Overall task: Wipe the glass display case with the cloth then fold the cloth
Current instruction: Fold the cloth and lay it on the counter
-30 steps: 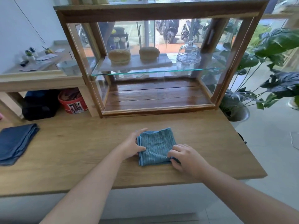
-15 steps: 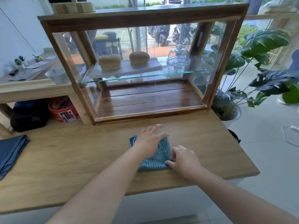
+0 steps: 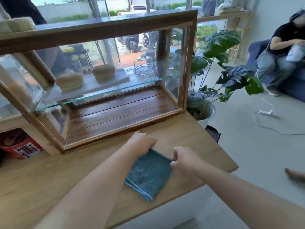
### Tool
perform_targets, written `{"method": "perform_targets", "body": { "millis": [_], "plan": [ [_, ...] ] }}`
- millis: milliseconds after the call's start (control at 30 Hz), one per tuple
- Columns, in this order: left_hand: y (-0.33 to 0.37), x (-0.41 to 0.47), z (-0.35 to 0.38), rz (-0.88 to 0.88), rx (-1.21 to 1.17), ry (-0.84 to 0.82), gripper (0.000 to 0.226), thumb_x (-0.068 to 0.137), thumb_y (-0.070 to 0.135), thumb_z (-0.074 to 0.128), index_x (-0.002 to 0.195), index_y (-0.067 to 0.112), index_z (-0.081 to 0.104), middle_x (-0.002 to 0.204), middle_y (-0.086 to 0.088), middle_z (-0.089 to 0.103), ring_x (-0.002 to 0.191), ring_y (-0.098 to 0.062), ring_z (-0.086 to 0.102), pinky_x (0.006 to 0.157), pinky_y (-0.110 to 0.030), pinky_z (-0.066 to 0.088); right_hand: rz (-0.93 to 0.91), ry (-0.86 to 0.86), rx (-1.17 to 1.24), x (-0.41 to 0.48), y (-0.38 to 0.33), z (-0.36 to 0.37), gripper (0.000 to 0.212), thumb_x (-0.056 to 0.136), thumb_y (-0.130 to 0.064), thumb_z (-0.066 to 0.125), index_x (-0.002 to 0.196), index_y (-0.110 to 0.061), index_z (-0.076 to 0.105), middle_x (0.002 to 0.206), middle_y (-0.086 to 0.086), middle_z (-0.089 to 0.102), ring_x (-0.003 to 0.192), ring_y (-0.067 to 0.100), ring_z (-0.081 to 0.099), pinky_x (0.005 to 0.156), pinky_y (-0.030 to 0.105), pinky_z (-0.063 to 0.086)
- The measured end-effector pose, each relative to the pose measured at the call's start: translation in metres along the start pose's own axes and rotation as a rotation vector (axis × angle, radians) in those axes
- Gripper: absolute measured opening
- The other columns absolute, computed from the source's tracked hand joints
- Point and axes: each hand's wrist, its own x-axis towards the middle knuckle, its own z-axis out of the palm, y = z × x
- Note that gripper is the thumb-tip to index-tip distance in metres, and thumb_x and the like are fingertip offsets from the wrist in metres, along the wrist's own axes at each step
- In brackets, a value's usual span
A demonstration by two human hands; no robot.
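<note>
A teal cloth [image 3: 148, 175], folded into a small square, lies on the wooden counter [image 3: 49, 176] in front of the glass display case [image 3: 99, 38]. My left hand [image 3: 142, 142] pinches the cloth's far left corner. My right hand [image 3: 183, 160] pinches its far right corner. The far edge of the cloth is raised a little between the two hands. The case has a wooden frame, a glass shelf with two round loaves and a glass dome, and a bare wooden floor.
A red tub [image 3: 18, 146] stands at the left under a shelf. A potted plant [image 3: 219, 66] stands right of the case. A seated person [image 3: 280, 53] is at the far right, with a white cable [image 3: 267, 111] on the floor. The counter ends just right of my right hand.
Both hands moved from lying on the cloth to pinching its far corners. The camera swung right, so the case and cloth now sit further left and tilted.
</note>
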Motion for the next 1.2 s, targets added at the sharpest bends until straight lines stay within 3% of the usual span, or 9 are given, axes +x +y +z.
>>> {"method": "perform_targets", "body": {
  "millis": [200, 400, 600, 733, 800, 867, 967, 1067, 1200],
  "plan": [
    [0.005, 0.021, -0.058, -0.048, -0.375, 0.365, 0.019, 0.083, 0.013, 0.060, 0.099, 0.023, 0.056, 0.096, -0.002, 0.066, 0.084, -0.022, 0.059, 0.074, -0.041, 0.051, -0.105, 0.464, 0.016, 0.021, 0.029, -0.101, 0.016, 0.081, -0.015, 0.063, 0.092, -0.024, 0.072, 0.085, -0.005, 0.067, 0.080, 0.014, 0.061, 0.071, 0.030, 0.051],
    [0.044, 0.023, -0.076, 0.040, -0.411, 0.617, 0.020, 0.082, 0.008, 0.062, 0.099, 0.017, 0.057, 0.096, -0.002, 0.066, 0.084, -0.024, 0.059, 0.074, -0.040, 0.050, -0.156, 0.787, -0.090, 0.011, 0.057, -0.119, 0.015, 0.078, -0.013, 0.066, 0.083, -0.024, 0.075, 0.080, -0.001, 0.066, 0.081, 0.025, 0.056, 0.072, 0.038, 0.048],
    [0.088, 0.016, -0.005, 0.067, -0.534, 0.209, 0.029, 0.076, 0.008, 0.068, 0.101, 0.019, 0.057, 0.093, 0.002, 0.065, 0.089, -0.022, 0.060, 0.079, -0.033, 0.048, 0.096, 0.292, -0.402, -0.009, 0.104, -0.078, 0.013, 0.080, -0.023, 0.065, 0.084, -0.034, 0.069, 0.100, -0.008, 0.063, 0.099, 0.018, 0.057, 0.082, 0.030, 0.043],
    [0.112, 0.009, 0.016, 0.114, -0.836, -0.085, 0.031, 0.071, 0.005, 0.077, 0.096, 0.014, 0.061, 0.086, 0.000, 0.066, 0.079, -0.013, 0.063, 0.075, -0.021, 0.051, 0.223, -0.069, -0.492, -0.024, 0.111, -0.070, 0.015, 0.073, -0.015, 0.059, 0.070, -0.029, 0.055, 0.084, -0.007, 0.056, 0.078, 0.020, 0.054, 0.061, 0.024, 0.041],
    [0.113, 0.009, 0.015, 0.103, -0.929, -0.117, 0.029, 0.070, 0.012, 0.080, 0.091, 0.017, 0.062, 0.085, 0.004, 0.068, 0.078, -0.011, 0.066, 0.077, -0.024, 0.054, 0.229, -0.099, -0.556, -0.029, 0.105, -0.079, 0.013, 0.075, -0.015, 0.056, 0.077, -0.027, 0.060, 0.080, -0.007, 0.056, 0.079, 0.022, 0.057, 0.062, 0.025, 0.040],
    [0.110, 0.012, 0.014, 0.028, -0.975, 0.060, 0.022, 0.072, 0.020, 0.079, 0.083, 0.020, 0.059, 0.080, 0.006, 0.064, 0.075, -0.012, 0.063, 0.074, -0.027, 0.053, 0.217, -0.016, -0.521, -0.029, 0.098, -0.086, 0.026, 0.081, -0.012, 0.049, 0.094, -0.026, 0.066, 0.094, -0.003, 0.063, 0.093, 0.022, 0.060, 0.075, 0.030, 0.043],
    [0.104, 0.014, 0.013, -0.074, -0.683, 0.306, 0.033, 0.076, 0.040, 0.071, 0.099, 0.023, 0.054, 0.101, 0.003, 0.057, 0.100, -0.019, 0.055, 0.086, -0.031, 0.044, 0.121, 0.250, -0.378, -0.019, 0.085, -0.081, 0.027, 0.087, -0.016, 0.047, 0.104, -0.028, 0.065, 0.113, -0.002, 0.063, 0.107, 0.021, 0.056, 0.092, 0.035, 0.040],
    [0.106, 0.011, 0.024, -0.104, -0.303, 0.009, 0.097, 0.073, 0.074, 0.051, 0.147, 0.019, 0.019, 0.155, -0.001, 0.020, 0.142, -0.018, 0.016, 0.114, -0.038, 0.017, 0.034, 0.241, -0.344, -0.008, 0.087, -0.046, 0.052, 0.095, -0.043, 0.041, 0.142, -0.021, 0.036, 0.149, 0.003, 0.035, 0.135, 0.020, 0.032, 0.108, 0.040, 0.027],
    [0.117, 0.013, 0.040, -0.116, -0.222, -0.128, 0.117, 0.070, 0.086, 0.034, 0.148, 0.012, -0.014, 0.157, -0.004, -0.016, 0.144, -0.017, -0.015, 0.118, -0.042, -0.003, 0.063, 0.087, -0.413, 0.001, 0.115, -0.008, 0.075, 0.092, -0.064, 0.019, 0.150, -0.026, -0.010, 0.158, -0.003, -0.014, 0.144, 0.015, -0.012, 0.117, 0.044, -0.001]
  ]
}}
